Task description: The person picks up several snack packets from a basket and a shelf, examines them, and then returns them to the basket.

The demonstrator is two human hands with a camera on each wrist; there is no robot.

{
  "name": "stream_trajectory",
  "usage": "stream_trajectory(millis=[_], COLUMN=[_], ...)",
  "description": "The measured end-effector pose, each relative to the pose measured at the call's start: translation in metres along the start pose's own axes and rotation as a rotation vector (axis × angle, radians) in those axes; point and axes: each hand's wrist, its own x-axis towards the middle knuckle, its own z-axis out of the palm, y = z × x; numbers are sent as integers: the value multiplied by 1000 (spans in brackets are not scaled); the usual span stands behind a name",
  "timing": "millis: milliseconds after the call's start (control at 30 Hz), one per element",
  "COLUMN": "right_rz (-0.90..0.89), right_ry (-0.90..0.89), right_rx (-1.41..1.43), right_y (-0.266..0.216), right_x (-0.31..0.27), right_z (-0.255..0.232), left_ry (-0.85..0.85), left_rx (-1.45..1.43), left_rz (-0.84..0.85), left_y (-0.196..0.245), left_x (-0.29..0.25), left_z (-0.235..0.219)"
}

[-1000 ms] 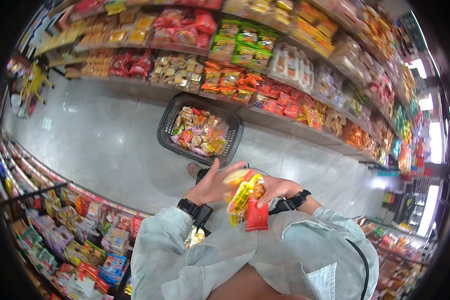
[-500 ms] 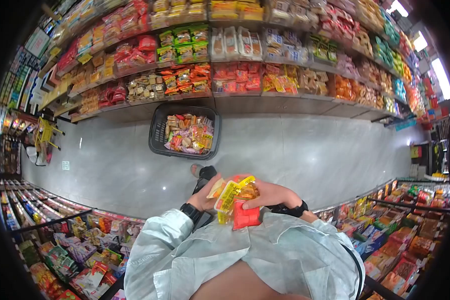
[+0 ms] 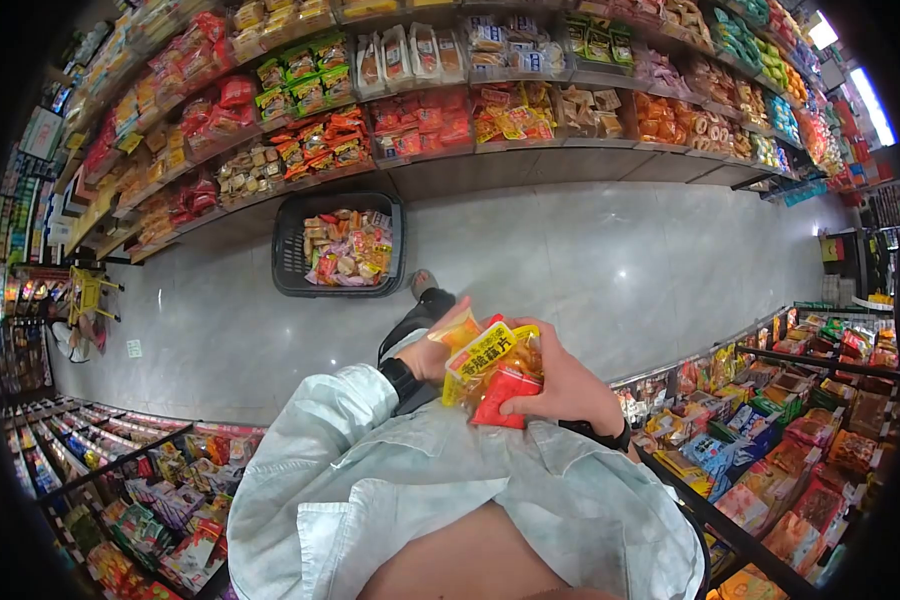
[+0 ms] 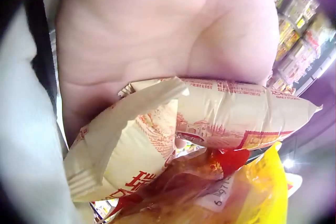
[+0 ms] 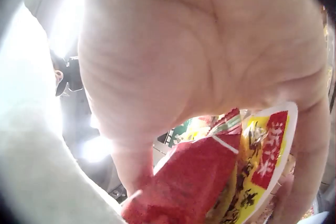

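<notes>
Both hands are close together in front of the shirt, with snack bags between them. My left hand (image 3: 422, 358) holds cream-coloured packets with red print (image 4: 226, 113) against its palm; its fingers are mostly hidden behind them. My right hand (image 3: 575, 385) grips a clear snack bag with a yellow label (image 3: 492, 352), its thumb pressing on a small red packet (image 3: 508, 396) in front. In the right wrist view the red packet (image 5: 184, 182) lies between thumb and fingers, beside the yellow label. The bags overlap one another.
A dark shopping basket (image 3: 288, 245) with several snack packs stands on the grey tiled floor (image 3: 550, 260), ahead to the left near one foot. Shelves of bagged snacks (image 3: 420, 128) curve along the far side. More packed racks (image 3: 770, 440) lie behind to either side.
My left hand, its fingers spread at first, has come in and now holds the cream packets. The bags have tilted, turning the yellow label upward. The view has swung, shifting the basket leftward.
</notes>
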Motion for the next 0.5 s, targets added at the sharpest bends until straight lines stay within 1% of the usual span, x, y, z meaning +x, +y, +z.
stream_trajectory(millis=[100, 167, 233, 267, 300, 333, 400, 433, 467, 500], right_rz=[34, 56, 78, 65, 53, 42, -3, -19, 6, 37], right_ry=[1, 14, 33, 50, 66, 82, 100, 107, 71, 33], right_rx=[15, 22, 35, 47, 63, 80, -41, -98, -151, -199], right_y=[-8, -12, -8, -7, -5, -6, -13, -17, -25, -37], right_x=[20, 38, 56, 66, 77, 87, 111, 123, 135, 146], right_z=[-13, -21, -28, -32, -34, -35, -40, -42, -43, -44], left_ry=[-55, -123, -90, 93, 40, 31, 20, -38, 10, -17], left_rx=[-1, -8, 2, 28, 77, 53, -8, -50, -88, -92], left_rz=[-5, -13, -2, 24, 58, 77, 112, 137, 158, 157], left_y=[24, 44, 64, 73, 84, 93, 110, 120, 130, 140], left_x=[9, 14, 14, 12, 13, 12, 6, 3, 0, -1], left_z=[6, 14, 33, 48, 49, 50, 54, 48, 40, 14])
